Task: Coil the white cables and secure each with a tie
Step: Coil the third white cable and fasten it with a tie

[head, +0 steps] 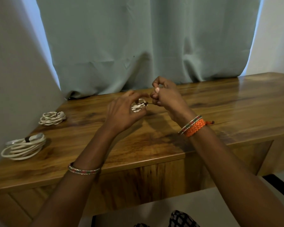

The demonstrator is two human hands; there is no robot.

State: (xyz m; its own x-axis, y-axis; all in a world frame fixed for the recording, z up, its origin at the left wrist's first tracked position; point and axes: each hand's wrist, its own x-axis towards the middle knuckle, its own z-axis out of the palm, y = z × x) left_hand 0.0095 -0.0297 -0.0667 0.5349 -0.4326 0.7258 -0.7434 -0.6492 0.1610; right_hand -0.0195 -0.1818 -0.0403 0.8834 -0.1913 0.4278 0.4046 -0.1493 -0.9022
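Head view, only view. Your left hand (124, 112) is held above the glossy brown wooden worktop (220, 112), fingers curled round a small coil of white cable (138, 106); the fingertips are motion-blurred, so the exact contact is unclear. Your right hand (165, 94) sits just beside it, to the right and slightly higher, fingers closed in a pinch on the free end of a thin dark tie (150, 104)

Key relation: the tie runs nearly level from the coil's right edge to your right fingers, so its long axis points left-to-right. The coil lies directly left of the pinch, close by; the right hand is the nearer one to the tie end. Judgement: tie is being drawn snug; the next pull should follow that axis, away from the coil, while the left hand braces

Two larger white cable coils, each banded with a dark tie, lie at the worktop's left: far one (52, 118), near one (24, 148). Well apart from both hands
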